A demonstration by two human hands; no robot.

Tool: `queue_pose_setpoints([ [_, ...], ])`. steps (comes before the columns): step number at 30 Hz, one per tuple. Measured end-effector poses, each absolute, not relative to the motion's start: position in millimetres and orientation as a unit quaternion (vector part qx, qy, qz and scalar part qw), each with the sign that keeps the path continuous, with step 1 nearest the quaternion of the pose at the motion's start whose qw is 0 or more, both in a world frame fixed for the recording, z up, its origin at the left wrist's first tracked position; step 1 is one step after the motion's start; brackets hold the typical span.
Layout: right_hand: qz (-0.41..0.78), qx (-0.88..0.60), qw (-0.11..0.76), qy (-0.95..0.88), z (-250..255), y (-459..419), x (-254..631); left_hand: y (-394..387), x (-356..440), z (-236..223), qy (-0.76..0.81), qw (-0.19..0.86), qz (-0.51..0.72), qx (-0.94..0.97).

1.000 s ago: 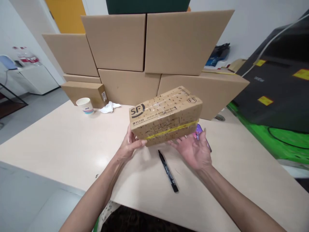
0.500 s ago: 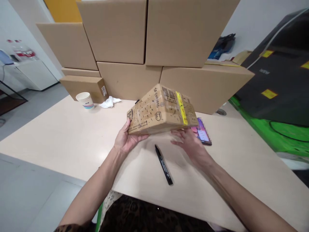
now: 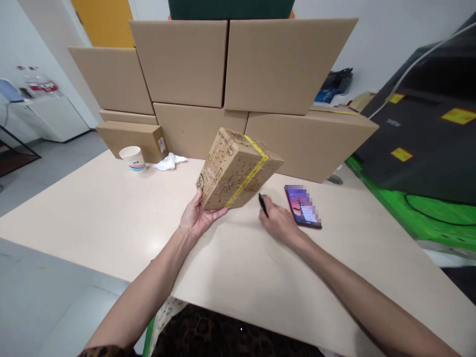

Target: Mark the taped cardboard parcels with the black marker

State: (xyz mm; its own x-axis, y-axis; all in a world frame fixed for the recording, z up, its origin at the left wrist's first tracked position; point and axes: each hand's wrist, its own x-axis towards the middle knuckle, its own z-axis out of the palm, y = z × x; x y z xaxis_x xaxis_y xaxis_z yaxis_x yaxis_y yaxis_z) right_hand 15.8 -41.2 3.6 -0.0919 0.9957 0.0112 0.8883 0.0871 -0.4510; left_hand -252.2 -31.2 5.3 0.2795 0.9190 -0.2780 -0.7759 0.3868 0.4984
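A small cardboard shipping box (image 3: pixel 232 171) with a yellow tape strip is held tilted above the table (image 3: pixel 238 267). My left hand (image 3: pixel 199 215) grips its lower left corner, thumb on the side and fingers underneath. To the right of the box, my right hand (image 3: pixel 278 218) is closed around a black marker pen (image 3: pixel 263 204), whose dark end points up and to the left. Most of the pen is hidden by the fingers. Just right of that hand lies a phone (image 3: pixel 303 206) with its screen lit and partly pixelated.
Large cardboard boxes (image 3: pixel 186 64) are stacked along the table's back. A paper cup (image 3: pixel 133 158), a crumpled tissue (image 3: pixel 170 161) and a flat brown carton (image 3: pixel 130 139) sit at the back left. A big black case (image 3: pixel 420 129) stands at the right.
My right hand has left the box's underside and picked up the marker from the table. The box has turned in my left hand and now tilts more steeply.
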Motion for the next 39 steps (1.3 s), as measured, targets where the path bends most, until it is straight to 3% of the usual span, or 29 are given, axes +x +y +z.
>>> queue_pose_setpoints([
  [4,0.245,-0.627,0.415,-0.612,12.8,0.3,24.8,-29.2,-254.4,0.2,0.258,0.793,0.539,0.121],
  [10,0.487,-0.438,0.601,-0.457,14.6,10.5,6.2,-32.7,-252.7,0.6,0.260,0.783,0.549,0.138],
  [14,0.560,-0.383,0.593,-0.433,20.8,3.6,4.3,-37.2,-250.8,9.3,0.267,0.757,0.567,0.185],
  [20,0.570,-0.362,0.597,-0.433,42.1,-10.5,9.5,-43.9,-246.3,29.3,0.257,0.759,0.566,0.192],
  [27,0.600,-0.366,0.658,-0.272,43.7,-12.5,-2.5,-43.2,-244.0,34.6,0.238,0.703,0.661,0.114],
  [31,0.644,-0.377,0.618,-0.248,42.5,-12.4,-4.0,-40.0,-245.1,31.0,0.236,0.654,0.712,0.095],
  [39,0.622,-0.352,0.622,-0.321,52.3,-24.0,-1.6,-44.8,-239.4,20.2,0.267,0.626,0.685,0.260],
])
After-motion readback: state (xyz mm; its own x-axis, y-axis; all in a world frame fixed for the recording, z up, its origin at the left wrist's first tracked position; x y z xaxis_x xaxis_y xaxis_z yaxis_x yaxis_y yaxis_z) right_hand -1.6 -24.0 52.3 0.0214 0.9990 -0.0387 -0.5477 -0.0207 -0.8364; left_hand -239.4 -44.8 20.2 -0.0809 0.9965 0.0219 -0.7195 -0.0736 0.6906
